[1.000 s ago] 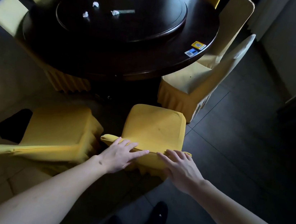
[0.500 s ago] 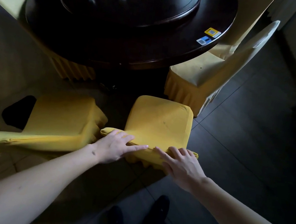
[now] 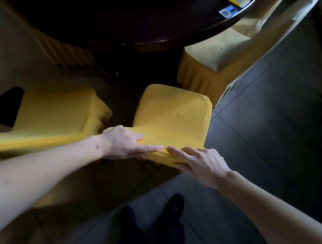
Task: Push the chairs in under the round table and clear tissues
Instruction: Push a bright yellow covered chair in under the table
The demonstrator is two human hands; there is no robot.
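A yellow-covered chair [image 3: 174, 115] stands in front of me, its seat pointing at the dark round table [image 3: 113, 13]. My left hand [image 3: 125, 143] and my right hand [image 3: 199, 163] both rest on the top of its backrest, fingers laid over the cloth. The seat's front edge is a short way from the table rim. A second yellow chair [image 3: 55, 112] stands to the left, angled away from the table. A third, paler chair [image 3: 214, 67] at the right is partly under the table. The tissues are out of the frame.
Two stickers, yellow [image 3: 238, 0] and blue [image 3: 228, 11], lie near the table edge. Another chair's pleated skirt [image 3: 66, 54] shows under the table at left. Dark tiled floor [image 3: 265, 146] spreads to the right. My black shoes [image 3: 173, 207] are below.
The chair has slid forward toward the table with both hands on its backrest. I have stepped closer, so the table top and its tissues have left the view.
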